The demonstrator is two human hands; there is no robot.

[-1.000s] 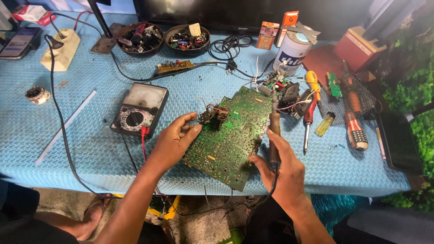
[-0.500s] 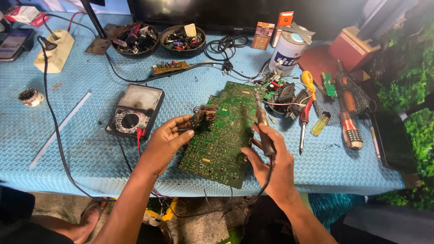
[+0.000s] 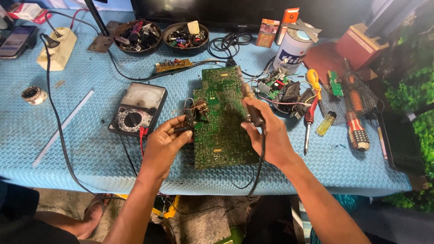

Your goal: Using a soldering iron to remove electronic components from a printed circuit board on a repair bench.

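Since earlier frame, green circuit board [image 3: 222,119] turned upright, lengthwise on blue mat [image 3: 81,153]. Left hand [image 3: 163,145] pinches board's left edge beside dark component. Right hand [image 3: 267,135] closed round soldering iron [image 3: 253,108], tip at board. Work appears midway, unfinished.

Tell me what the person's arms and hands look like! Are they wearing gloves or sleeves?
No gloves and no sleeves in view. The left hand and the right hand are both bare, and both forearms are uncovered all the way to the bottom edge of the picture. I see no watch, ring or bracelet on either. The fingers look slim, with short nails.
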